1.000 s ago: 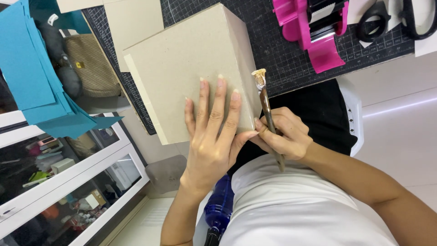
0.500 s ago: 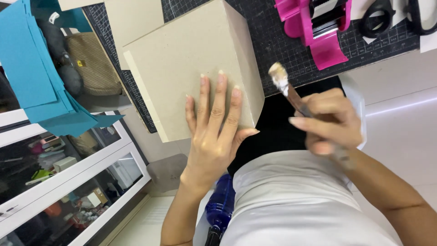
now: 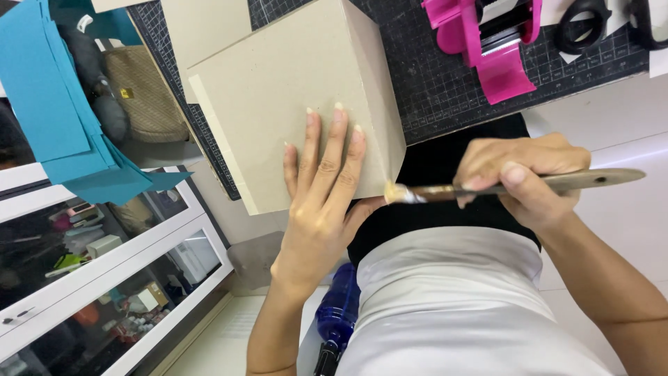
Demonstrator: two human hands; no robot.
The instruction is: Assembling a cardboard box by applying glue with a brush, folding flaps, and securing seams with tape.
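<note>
Left hand point(image 3: 321, 202) lies flat, fingers spread and pointing away from me, pressing down on the top face of a grey-brown cardboard box point(image 3: 292, 104) that overhangs the near edge of a black gridded cutting mat point(image 3: 445, 83). Just to its right I see my right hand point(image 3: 529, 177) closed around a wooden-handled paintbrush point(image 3: 515, 184); the brush's long axis runs level, left to right, with its pale bristle tip touching or nearly touching the box's near right corner, right beside my left thumb. So the right hand is the one nearer that corner edge, and the box lies to its left. Beyond the right hand, on the mat, sits a bright pink plastic tape dispenser point(image 3: 487, 42), and further right black-handled scissors point(image 3: 591, 24). Left of the box, a stack of teal paper sheets point(image 3: 49, 104) hangs over a tan woven pouch point(image 3: 142, 94). Below my left wrist stands a dark blue translucent bottle point(image 3: 337, 313).
</note>
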